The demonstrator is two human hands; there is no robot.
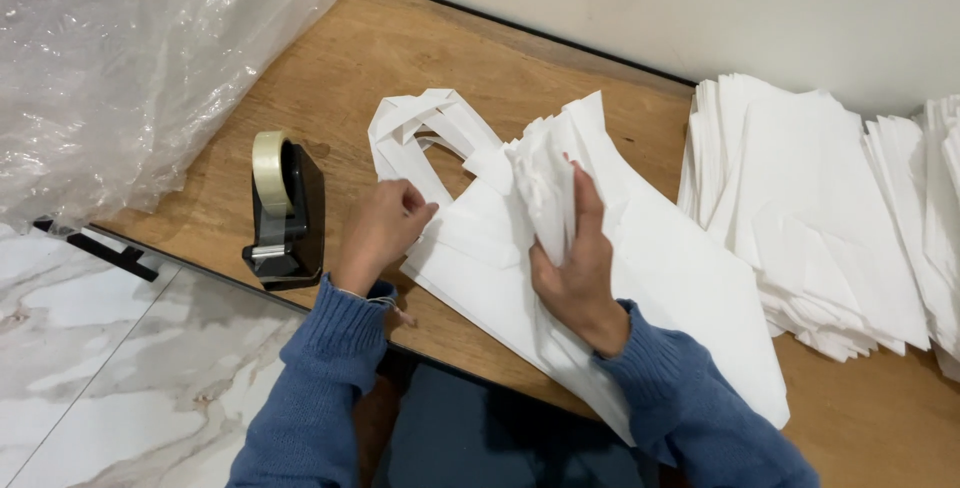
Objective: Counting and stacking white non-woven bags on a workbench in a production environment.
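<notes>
A white bag (690, 288) with loop handles (420, 123) lies flat on the wooden table (400, 58). My left hand (380, 233) pinches the bag's edge just below the handles. My right hand (578, 268) grips a bunched fold of the white material near the bag's top and lifts it off the flat part. Both arms wear blue knitted sleeves.
A black tape dispenser (290, 213) with a roll of clear tape stands left of my left hand. A tall stack of white bags (810, 208) lies at the right by the wall. Crumpled clear plastic sheeting (120, 68) covers the upper left. Marble floor shows below the table edge.
</notes>
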